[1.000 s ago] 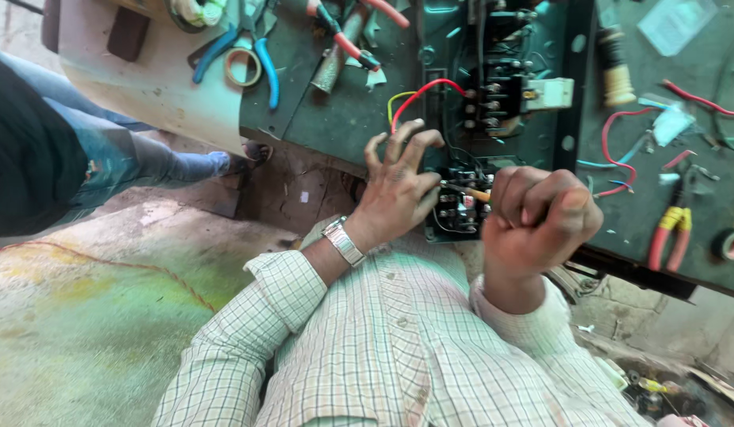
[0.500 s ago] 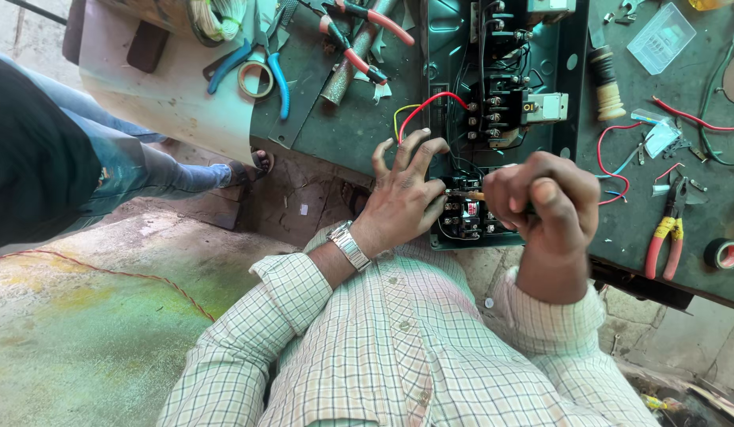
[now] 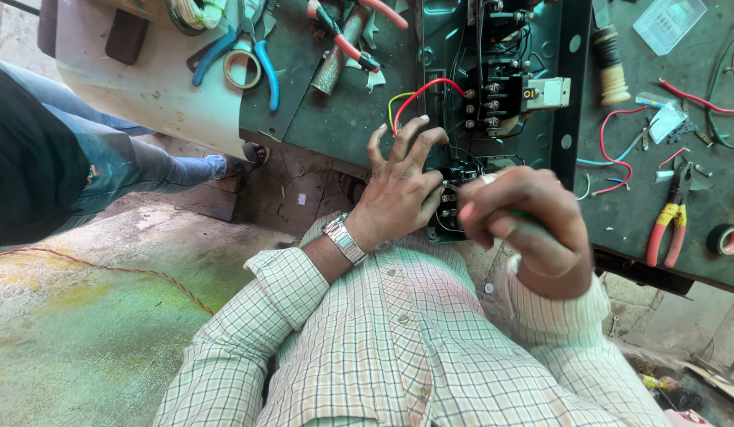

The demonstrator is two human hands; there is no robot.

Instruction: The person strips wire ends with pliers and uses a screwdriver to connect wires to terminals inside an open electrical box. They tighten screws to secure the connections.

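Right hand has drifted left and lower since half a second ago, fist now almost touching left hand. Green metal panel under both hands: heavy, stiff, stays put. Black switch block sits between the hands at panel's near edge; rigid plastic, light, hold by its sides, terminals look fragile. Left fingers spread, pressing on it. Right hand clenched around a screwdriver handle, tip hidden. Red wire just beyond left fingertips: soft, bendy.

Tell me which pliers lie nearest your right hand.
The red-and-yellow-handled pliers, just right of the right hand. The blue-handled pair and the red-handled pair lie far off at upper left.
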